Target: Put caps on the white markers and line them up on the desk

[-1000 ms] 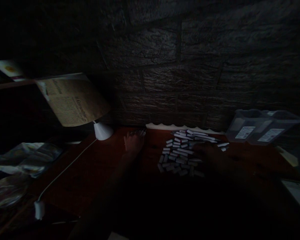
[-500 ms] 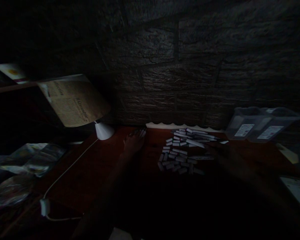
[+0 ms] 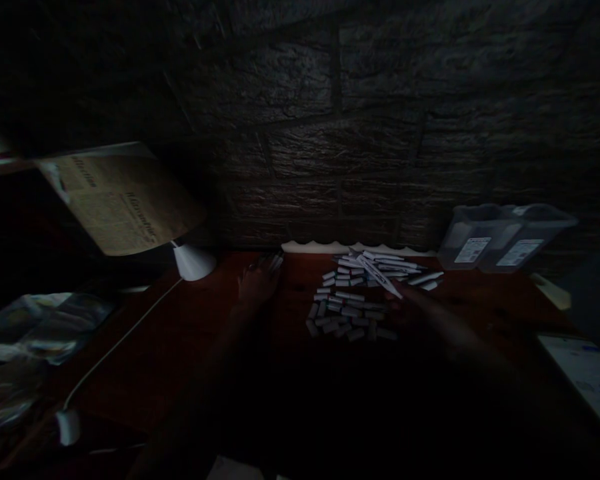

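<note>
In dim light, my right hand (image 3: 413, 297) grips the end of a white marker pen (image 3: 380, 273), which slants over the others. Beneath it lies a loose pile of white marker pens (image 3: 393, 262). Closer to me, several short white marker caps (image 3: 343, 328) are spread in rough rows, some with coloured ends. My left hand (image 3: 257, 283) rests on the wooden table (image 3: 155, 347) left of the pile, its fingers closed round a few pale markers (image 3: 275, 262). Darkness hides the finer finger positions.
Two clear plastic containers (image 3: 500, 243) with labels stand at the back right. A lamp (image 3: 195, 261) with a newsprint-patterned shade is at the left, its cord (image 3: 125, 340) running forward. Plastic bags (image 3: 50, 327) lie far left; a white sheet (image 3: 585, 373) lies right. A stone-block wall rises behind.
My right hand has moved left and now has a marker slanting from its fingers over the pile. My left hand stays by its markers. The whole view has shifted slightly.
</note>
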The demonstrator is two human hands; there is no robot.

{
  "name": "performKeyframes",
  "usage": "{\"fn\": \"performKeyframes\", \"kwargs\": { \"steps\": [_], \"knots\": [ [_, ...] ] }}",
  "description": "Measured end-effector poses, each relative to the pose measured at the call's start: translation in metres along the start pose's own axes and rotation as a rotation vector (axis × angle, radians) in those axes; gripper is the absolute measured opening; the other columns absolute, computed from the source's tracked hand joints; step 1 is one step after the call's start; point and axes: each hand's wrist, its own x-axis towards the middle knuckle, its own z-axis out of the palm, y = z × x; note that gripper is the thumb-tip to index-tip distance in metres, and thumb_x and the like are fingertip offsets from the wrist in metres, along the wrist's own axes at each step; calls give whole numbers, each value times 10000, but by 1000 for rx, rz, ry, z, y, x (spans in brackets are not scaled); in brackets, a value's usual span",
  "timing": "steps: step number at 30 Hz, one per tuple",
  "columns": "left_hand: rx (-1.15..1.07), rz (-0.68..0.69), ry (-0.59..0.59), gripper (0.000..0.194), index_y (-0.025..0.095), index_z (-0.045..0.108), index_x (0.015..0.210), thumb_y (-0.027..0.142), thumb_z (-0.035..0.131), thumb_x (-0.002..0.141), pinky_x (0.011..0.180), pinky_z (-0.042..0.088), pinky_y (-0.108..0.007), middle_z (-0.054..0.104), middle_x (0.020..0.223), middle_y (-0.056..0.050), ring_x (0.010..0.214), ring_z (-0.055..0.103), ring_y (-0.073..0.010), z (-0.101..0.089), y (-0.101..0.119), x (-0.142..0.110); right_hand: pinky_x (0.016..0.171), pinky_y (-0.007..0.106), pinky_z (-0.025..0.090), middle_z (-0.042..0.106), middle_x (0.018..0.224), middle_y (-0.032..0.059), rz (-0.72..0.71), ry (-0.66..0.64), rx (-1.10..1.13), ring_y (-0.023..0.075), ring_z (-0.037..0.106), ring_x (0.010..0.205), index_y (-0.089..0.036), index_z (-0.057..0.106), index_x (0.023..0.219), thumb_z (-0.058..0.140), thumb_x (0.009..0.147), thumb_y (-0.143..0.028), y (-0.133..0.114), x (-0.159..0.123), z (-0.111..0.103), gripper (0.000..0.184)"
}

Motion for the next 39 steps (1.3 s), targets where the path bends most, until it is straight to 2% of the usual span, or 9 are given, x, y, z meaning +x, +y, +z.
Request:
{"fn": "performKeyframes", "kwargs": {
  "steps": [3,4,8,11,19,23,32,36,39],
  "knots": [
    [1,-20,-22,492,283,525,1421,456,436,969,1008,455,-511,562,1414,-126,1235,555,-356,-2,2,0,726,346,592,767,973,63,200,4,221,216,721,832,-245,718,998,736,762,-502,-1,-4,4,350],
    [-2,-29,-33,480,281,537,1410,444,440,969,1004,458,-502,571,1403,-129,1225,563,-351,-2,2,0,762,347,588,766,992,57,222,-8,245,216,720,873,-250,719,1019,762,744,-485,-2,-6,5,364],
    [-31,-44,-22,465,260,561,1384,426,460,962,991,466,-476,572,1392,-146,1223,564,-344,-1,3,1,907,411,553,762,1054,52,155,-96,202,238,704,1003,-260,721,1076,755,754,-512,-2,-10,10,410],
    [-42,-54,-5,487,249,558,1388,447,465,952,965,479,-497,570,1386,-152,1210,564,-365,0,4,1,962,431,529,764,1045,41,117,-139,195,231,704,1010,-264,720,1086,739,775,-514,-1,-11,14,400],
    [-27,-47,23,493,282,556,1389,468,466,943,964,472,-501,564,1391,-135,1211,558,-358,1,4,1,961,412,541,764,1014,32,166,-134,307,218,725,943,-248,735,989,822,694,-458,-6,-13,20,373],
    [-26,-46,39,532,247,532,1405,505,456,946,982,468,-510,547,1418,-141,1231,552,-359,4,2,1,947,395,548,753,1079,51,194,-135,312,221,725,957,-242,730,1000,820,703,-469,-2,-14,18,384],
    [-16,-72,-11,547,208,492,1429,451,475,940,1003,465,-499,553,1410,-165,1249,554,-349,3,3,0,882,404,577,757,1045,75,185,-96,194,258,715,969,-241,746,993,804,698,-549,3,-14,18,430],
    [-31,-74,-14,551,185,494,1422,449,484,938,1021,461,-477,553,1412,-165,1262,549,-335,2,3,0,930,445,565,748,1118,76,206,-77,159,285,704,1041,-273,751,1004,825,647,-573,-5,-18,20,473],
    [-23,-79,-20,546,208,494,1422,466,483,940,1022,466,-459,554,1414,-144,1266,547,-322,2,2,0,986,476,536,729,1190,90,233,-133,113,310,677,1118,-265,755,1043,802,659,-601,-10,-20,21,513]
  ]
}}
